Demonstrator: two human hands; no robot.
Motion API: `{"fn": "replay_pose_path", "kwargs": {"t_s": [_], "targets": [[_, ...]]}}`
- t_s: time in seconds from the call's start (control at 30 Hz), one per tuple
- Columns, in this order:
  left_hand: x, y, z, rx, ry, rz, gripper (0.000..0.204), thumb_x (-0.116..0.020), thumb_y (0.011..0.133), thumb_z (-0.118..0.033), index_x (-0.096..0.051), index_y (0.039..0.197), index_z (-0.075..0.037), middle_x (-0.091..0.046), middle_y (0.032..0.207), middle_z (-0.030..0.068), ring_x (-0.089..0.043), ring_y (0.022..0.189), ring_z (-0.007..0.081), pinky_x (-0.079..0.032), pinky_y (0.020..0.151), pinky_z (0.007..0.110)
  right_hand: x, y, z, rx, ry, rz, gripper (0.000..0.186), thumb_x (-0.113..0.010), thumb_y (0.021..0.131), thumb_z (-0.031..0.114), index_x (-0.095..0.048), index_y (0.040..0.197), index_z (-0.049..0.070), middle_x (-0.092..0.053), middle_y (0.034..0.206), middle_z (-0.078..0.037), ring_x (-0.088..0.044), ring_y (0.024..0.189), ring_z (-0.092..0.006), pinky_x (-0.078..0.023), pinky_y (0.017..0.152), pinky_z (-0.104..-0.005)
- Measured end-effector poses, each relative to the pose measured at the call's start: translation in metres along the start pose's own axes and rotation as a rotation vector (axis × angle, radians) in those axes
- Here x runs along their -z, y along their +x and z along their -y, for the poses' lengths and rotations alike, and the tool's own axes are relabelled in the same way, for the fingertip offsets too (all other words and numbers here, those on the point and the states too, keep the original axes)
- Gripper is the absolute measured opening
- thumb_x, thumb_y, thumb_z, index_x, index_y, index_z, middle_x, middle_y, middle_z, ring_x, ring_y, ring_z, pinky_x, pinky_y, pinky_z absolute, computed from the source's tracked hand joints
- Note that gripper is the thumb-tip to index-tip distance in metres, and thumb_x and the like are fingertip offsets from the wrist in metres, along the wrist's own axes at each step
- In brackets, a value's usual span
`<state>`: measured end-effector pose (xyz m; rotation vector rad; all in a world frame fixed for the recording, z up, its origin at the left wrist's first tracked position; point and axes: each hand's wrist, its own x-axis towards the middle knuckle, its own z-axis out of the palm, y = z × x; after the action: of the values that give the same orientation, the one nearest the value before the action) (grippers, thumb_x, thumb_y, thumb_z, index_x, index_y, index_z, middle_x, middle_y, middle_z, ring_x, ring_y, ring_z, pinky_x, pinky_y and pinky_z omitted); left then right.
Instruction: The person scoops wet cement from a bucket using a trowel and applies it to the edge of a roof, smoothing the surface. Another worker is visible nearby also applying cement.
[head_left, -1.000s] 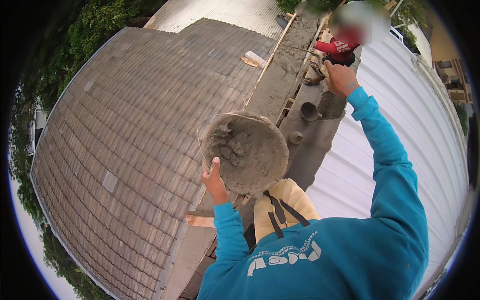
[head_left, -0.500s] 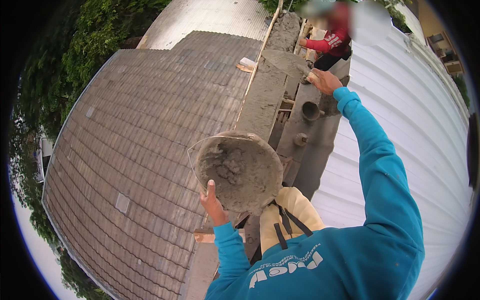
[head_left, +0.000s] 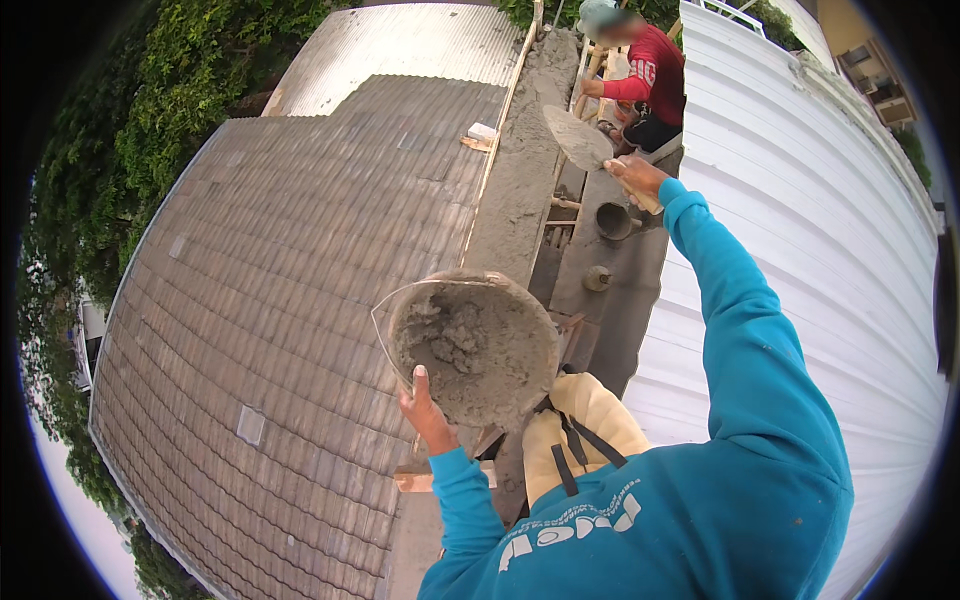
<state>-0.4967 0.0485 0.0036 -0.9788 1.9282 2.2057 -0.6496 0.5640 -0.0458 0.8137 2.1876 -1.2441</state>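
My left hand [head_left: 428,408] grips the near left rim of a round bucket [head_left: 402,372], its thumb up along the side. Wet grey mortar [head_left: 478,345] coats the inside, and a thin wire handle [head_left: 374,318] hangs over the left side. Out ahead to the right, my right hand [head_left: 640,178] is wrapped around the wooden handle of a trowel [head_left: 580,138]. The trowel's broad, mortar-smeared blade points forward and left, over the right edge of a long strip of wet mortar [head_left: 515,195].
Left lies a tiled roof [head_left: 310,260]; right, a white corrugated metal roof [head_left: 800,250]. A co-worker in a red sleeve [head_left: 655,75] crouches ahead. A dark cup-like container [head_left: 613,221] and a small round object [head_left: 596,278] sit on the ledge beside the mortar strip.
The trowel blade has lifted off the mortar strip and swung right, its handle now tilted toward me. The bucket stays in my left hand. The co-worker appears lower and further left.
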Motion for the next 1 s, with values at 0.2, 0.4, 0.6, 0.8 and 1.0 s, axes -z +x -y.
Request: {"fn": "replay_pose_path", "kwargs": {"t_s": [0.2, 0.4, 0.6, 0.8, 1.0], "targets": [[0.002, 0.002, 0.0, 0.03, -0.01, 0.001, 0.063, -0.075, 0.088, -0.033, -0.055, 0.135, 0.005, -0.062, 0.122, 0.0121, -0.058, 0.108, 0.0193, -0.048, 0.092, 0.033, 0.002, -0.154, 0.021, 0.025, -0.114, 0.006, 0.04, -0.052, 0.1, 0.048, -0.059, 0.112, 0.01, -0.052, 0.072, -0.003, -0.052, 0.055, -0.0129, -0.044, 0.046, -0.0301], [0.005, 0.004, 0.007, 0.009, -0.008, 0.001, 0.075, -0.074, 0.089, -0.037, -0.044, 0.144, 0.005, -0.055, 0.134, 0.0143, -0.051, 0.124, 0.0234, -0.039, 0.106, 0.037, -0.008, -0.275, 0.088, 0.477, -0.474, 0.022, 0.036, -0.064, 0.094, 0.032, -0.058, 0.117, 0.004, -0.057, 0.071, -0.009, -0.06, 0.057, -0.0185, -0.052, 0.056, -0.035], [0.003, -0.001, 0.001, 0.034, -0.077, 0.02, 0.081, -0.074, 0.089, -0.039, -0.04, 0.144, 0.01, -0.052, 0.136, 0.0174, -0.047, 0.126, 0.0241, -0.035, 0.109, 0.036, -0.075, -0.316, 0.17, 0.744, -1.27, -0.024, 0.031, -0.07, 0.084, 0.018, -0.061, 0.111, 0.004, -0.065, 0.08, -0.018, -0.067, 0.08, -0.0337, -0.05, 0.07, -0.0457], [-0.002, -0.004, -0.012, -0.16, 0.006, 0.082, 0.06, -0.07, 0.094, -0.037, -0.057, 0.132, 0.008, -0.065, 0.117, 0.0126, -0.057, 0.106, 0.0195, -0.043, 0.096, 0.033, -0.143, -0.252, 0.204, 1.1, -1.439, -0.071, 0.026, -0.067, 0.073, 0.009, -0.06, 0.096, -0.001, -0.062, 0.066, -0.01, -0.066, 0.066, -0.0306, -0.051, 0.058, -0.0384], [-0.005, 0.007, -0.001, -0.178, 0.076, 0.042, 0.056, -0.068, 0.095, -0.036, -0.061, 0.13, 0.007, -0.068, 0.114, 0.0127, -0.058, 0.101, 0.0187, -0.045, 0.092, 0.033, -0.218, -0.283, 0.145, 1.1, -1.64, -0.015, 0.031, -0.067, 0.075, 0.01, -0.061, 0.101, -0.004, -0.064, 0.079, -0.014, -0.069, 0.076, -0.0273, -0.053, 0.06, -0.0357]]}}
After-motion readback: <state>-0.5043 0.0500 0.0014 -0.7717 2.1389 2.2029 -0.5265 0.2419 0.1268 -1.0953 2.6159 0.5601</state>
